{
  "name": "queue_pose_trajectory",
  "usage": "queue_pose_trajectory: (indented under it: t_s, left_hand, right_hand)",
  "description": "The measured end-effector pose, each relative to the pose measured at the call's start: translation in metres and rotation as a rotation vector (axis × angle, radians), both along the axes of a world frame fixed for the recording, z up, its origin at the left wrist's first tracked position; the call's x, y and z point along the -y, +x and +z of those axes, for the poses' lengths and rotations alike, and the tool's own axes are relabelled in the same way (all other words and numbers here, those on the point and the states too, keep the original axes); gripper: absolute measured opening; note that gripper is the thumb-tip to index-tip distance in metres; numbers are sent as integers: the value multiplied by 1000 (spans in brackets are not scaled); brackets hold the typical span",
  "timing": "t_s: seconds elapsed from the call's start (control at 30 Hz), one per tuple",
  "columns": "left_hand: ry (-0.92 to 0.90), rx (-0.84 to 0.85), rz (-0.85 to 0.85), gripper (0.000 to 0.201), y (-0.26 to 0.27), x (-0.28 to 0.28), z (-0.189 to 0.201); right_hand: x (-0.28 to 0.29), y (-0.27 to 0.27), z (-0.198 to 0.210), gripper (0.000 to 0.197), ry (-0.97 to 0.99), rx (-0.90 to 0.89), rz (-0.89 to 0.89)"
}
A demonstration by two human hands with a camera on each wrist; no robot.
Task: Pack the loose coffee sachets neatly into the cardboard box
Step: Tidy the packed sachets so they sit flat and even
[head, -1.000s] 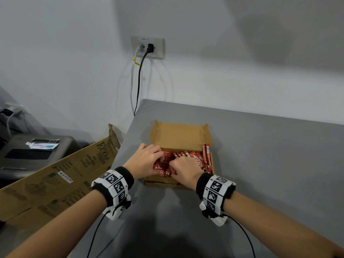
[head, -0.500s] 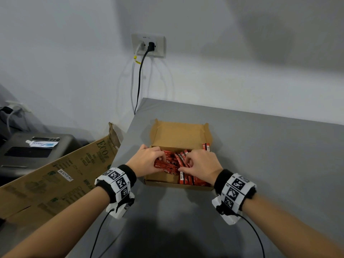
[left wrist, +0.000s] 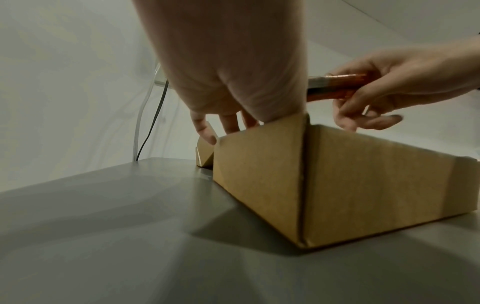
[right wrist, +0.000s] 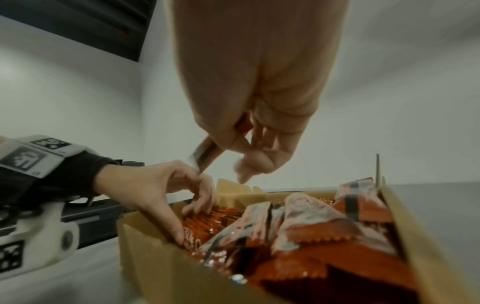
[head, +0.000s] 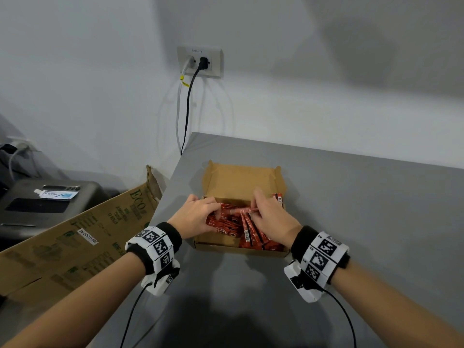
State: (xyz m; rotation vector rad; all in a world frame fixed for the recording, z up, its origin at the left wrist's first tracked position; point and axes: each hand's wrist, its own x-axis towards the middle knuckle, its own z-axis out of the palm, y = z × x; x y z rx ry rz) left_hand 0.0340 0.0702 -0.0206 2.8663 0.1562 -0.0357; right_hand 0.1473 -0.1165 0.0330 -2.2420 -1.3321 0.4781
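Since a moment ago, the right hand [head: 271, 217] has lifted a sachet [head: 242, 211] up out of the pile. Now its fingers [right wrist: 255, 164] pinch that red sachet just above the box [head: 241, 183].

Biggest to smallest: the grey bench [head: 351, 222] holds the small open cardboard box near its left edge. A big flat carton [head: 75, 237] leans beside the bench on the left. Inside the box lie many red sachets [head: 251, 234], some flat and some standing on the right. The left hand [head: 194, 216] reaches into the left side of the box, its bent fingers [right wrist: 200, 203] pressing down on the sachets there.
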Motion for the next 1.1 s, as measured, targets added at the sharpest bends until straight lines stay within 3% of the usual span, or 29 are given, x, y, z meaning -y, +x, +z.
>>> queue_pose_trajectory:
  t_s: [0.37, 0.5, 0.63, 0.77, 0.93, 1.03, 1.1]
  left_hand:
    - [10, -55, 5, 24, -3, 2, 7]
    - [5, -33, 9, 33, -4, 3, 7]
    - [-89, 26, 54, 48, -5, 4, 7]
    - [-69, 86, 78, 41, -9, -1, 16]
    - [-19, -26, 16, 21, -14, -12, 34]
    - [-27, -100, 20, 31, -10, -14, 46]
    - [-25, -238, 28, 49, -8, -9, 52]
  right_hand:
    - [-2, -14, -14, 9, -96, 86, 121]
    - [0, -17, -11, 22, -62, 173, 134]
    - [2, -16, -11, 14, 4, 143, 131]
    - [2, -15, -13, 12, -18, 145, 204]
    - [-7, -17, -16, 20, -104, 236, 251]
    - [-21, -23, -13, 19, -195, 335, 275]
    - [-28, -27, -10, 18, -269, 418, 294]
